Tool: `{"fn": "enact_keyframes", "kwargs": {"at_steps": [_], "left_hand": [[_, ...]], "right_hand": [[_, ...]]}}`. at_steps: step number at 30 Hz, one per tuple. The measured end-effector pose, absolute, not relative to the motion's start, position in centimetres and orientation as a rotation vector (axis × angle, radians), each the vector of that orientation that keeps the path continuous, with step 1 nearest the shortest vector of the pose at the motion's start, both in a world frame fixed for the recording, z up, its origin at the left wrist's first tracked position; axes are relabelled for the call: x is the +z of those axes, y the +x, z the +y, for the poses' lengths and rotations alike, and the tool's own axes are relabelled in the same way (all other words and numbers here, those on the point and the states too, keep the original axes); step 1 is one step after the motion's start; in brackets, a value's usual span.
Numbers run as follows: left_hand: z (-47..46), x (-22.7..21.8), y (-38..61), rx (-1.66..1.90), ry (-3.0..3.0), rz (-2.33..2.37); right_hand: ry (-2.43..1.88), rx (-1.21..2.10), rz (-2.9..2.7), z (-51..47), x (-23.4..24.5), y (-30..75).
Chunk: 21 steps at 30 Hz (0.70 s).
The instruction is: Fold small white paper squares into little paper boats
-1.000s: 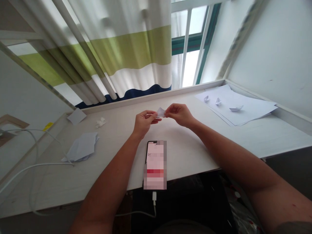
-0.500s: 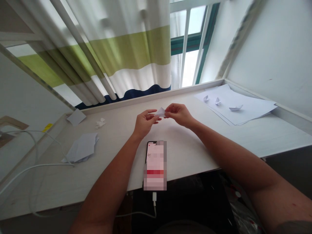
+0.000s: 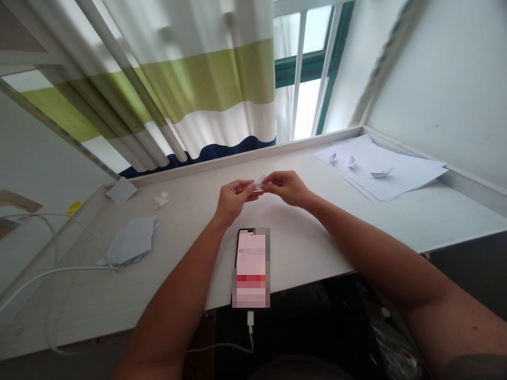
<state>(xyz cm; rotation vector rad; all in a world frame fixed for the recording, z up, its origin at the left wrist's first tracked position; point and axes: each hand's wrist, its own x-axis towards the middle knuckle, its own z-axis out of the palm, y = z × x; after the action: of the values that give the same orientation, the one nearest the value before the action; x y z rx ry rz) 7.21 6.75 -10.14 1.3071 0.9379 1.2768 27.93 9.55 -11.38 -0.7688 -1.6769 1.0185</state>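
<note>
The small folded white paper piece [image 3: 259, 183] is at the middle of the frame, above a pale wood-grain desk [image 3: 396, 221], and it is pinched between both hands. Compared with the earlier frame, the hands are closer together and less of the paper shows, only a small white corner between the fingertips. The left hand [image 3: 235, 200] is turned with its fingers toward the right, and it grasps one side of the paper. The right hand [image 3: 289, 189] is bent at the wrist and grasps the other side. Both forearms come up from the bottom of the frame. At the upper right, loose white paper sheets [image 3: 412, 174] lie on the desk, and three small white paper boats [image 3: 352, 162] stand on them in a row. Below the hands lies a black smartphone [image 3: 251, 266] with its screen blurred, and a white charging cable [image 3: 250, 323] is plugged into its lower end. At the left there are a pile of folded white paper [image 3: 129, 241], a small white paper square [image 3: 121, 190] and a crumpled white paper scrap [image 3: 161, 199].
</note>
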Motion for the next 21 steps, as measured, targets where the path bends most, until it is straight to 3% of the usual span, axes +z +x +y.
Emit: {"fn": "enact_keyframes", "kwargs": {"at_steps": [21], "left_hand": [[7.28,-10.88,6.98,1.107,1.573,1.06]], "right_hand": [[-0.778,1.2,-1.544,9.67,-11.56,27.77]]}}
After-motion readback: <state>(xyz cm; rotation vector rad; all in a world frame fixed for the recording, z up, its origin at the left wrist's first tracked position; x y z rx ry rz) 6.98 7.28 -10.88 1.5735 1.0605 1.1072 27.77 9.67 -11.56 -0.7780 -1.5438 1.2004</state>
